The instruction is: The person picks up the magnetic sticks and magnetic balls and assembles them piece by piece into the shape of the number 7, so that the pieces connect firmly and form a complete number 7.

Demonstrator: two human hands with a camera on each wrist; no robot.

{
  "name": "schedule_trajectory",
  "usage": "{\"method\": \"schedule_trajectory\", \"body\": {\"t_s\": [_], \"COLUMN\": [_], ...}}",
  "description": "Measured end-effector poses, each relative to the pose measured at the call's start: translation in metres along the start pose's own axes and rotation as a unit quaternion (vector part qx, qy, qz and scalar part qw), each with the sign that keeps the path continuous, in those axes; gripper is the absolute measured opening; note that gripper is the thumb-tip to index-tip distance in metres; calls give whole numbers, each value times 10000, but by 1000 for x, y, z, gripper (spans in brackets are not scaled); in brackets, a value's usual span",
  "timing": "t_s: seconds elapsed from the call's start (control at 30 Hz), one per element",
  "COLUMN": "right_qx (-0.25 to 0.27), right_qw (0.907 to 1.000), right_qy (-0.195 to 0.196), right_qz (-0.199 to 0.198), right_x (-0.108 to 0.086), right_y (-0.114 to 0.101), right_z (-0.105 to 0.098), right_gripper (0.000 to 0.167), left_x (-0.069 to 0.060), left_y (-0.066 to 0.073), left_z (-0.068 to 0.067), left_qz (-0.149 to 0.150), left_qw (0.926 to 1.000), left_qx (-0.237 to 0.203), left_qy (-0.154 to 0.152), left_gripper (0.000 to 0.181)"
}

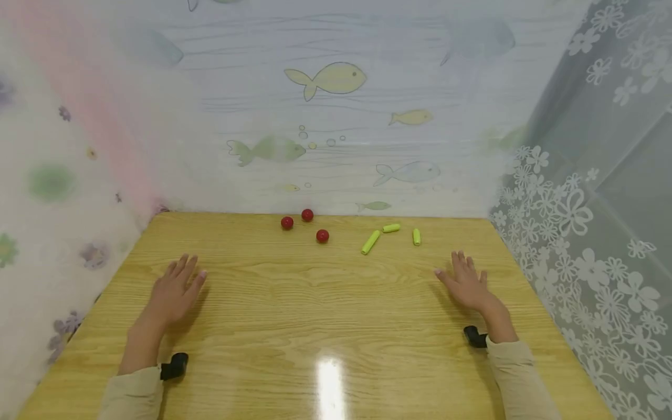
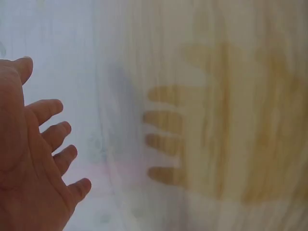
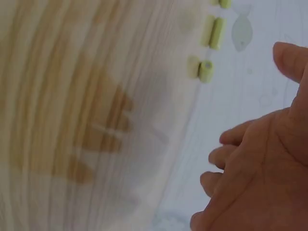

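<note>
So in the head view there are three glossy, round red balls [image 1: 322,236] near the table's far edge, left of three smooth lime-green sticks [image 1: 370,242]. The longest stick runs diagonally, far end leaning right; the middle one lies almost crosswise, and the right one points nearly straight away from the person. Left hand [image 1: 175,297] and right hand [image 1: 467,289] are both holding nothing, fingers spread; the sticks sit beyond the right hand, to its left. The table [image 1: 294,315] is shiny yellowish wood grain, with a cloth printed with fish [image 1: 336,140] behind it and white-flowered sheer fabric [image 1: 588,262] on the right.

Left wrist cam: bare palm, fingers apart, their shadow on the pale wood.

Right wrist cam: fingers loosely apart, touching nothing, with the sticks up top, the nearest showing its round end.
</note>
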State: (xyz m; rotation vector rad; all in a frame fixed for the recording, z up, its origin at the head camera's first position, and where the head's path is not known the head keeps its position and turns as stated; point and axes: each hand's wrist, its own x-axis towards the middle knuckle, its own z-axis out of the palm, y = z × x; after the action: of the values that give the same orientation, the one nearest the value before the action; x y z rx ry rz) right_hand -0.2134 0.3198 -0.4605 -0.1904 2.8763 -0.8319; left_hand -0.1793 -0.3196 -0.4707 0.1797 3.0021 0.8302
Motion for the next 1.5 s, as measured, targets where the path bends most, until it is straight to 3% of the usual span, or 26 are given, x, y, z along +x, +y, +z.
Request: {"method": "schedule_trajectory", "body": {"t_s": [0.2, 0.4, 0.53, 0.73, 0.83, 1.13, 1.27, 1.5], "right_qx": [575, 1357, 1776, 2439, 2777, 3178, 3239, 3289], "right_qw": [9981, 9902, 9832, 9674, 9574, 9443, 9424, 9402], "right_qy": [-58, -176, -30, 397, 545, 451, 411, 418], "right_qz": [201, 291, 425, 556, 576, 722, 721, 778], "right_x": [5, 11, 16, 27, 34, 60, 68, 84], "right_y": [-13, -23, -27, -32, -32, -21, -17, -10], "right_z": [6, 13, 16, 17, 17, 18, 17, 10], "right_gripper": [88, 87, 86, 79, 76, 72, 71, 65], "left_x": [5, 17, 26, 47, 57, 83, 94, 110], "left_y": [8, 24, 35, 45, 47, 46, 41, 41], "left_z": [4, 10, 15, 23, 26, 33, 36, 44], "left_qz": [346, 333, 318, 171, 28, -114, -213, -342], "left_qw": [9943, 9813, 9635, 9258, 9146, 9091, 9087, 9075], "left_qx": [-981, -1855, -2598, -3648, -3921, -4115, -4150, -4173], "left_qy": [234, 396, 571, 977, 993, 639, 400, 321], "left_gripper": [69, 67, 64, 57, 57, 62, 67, 65]}}
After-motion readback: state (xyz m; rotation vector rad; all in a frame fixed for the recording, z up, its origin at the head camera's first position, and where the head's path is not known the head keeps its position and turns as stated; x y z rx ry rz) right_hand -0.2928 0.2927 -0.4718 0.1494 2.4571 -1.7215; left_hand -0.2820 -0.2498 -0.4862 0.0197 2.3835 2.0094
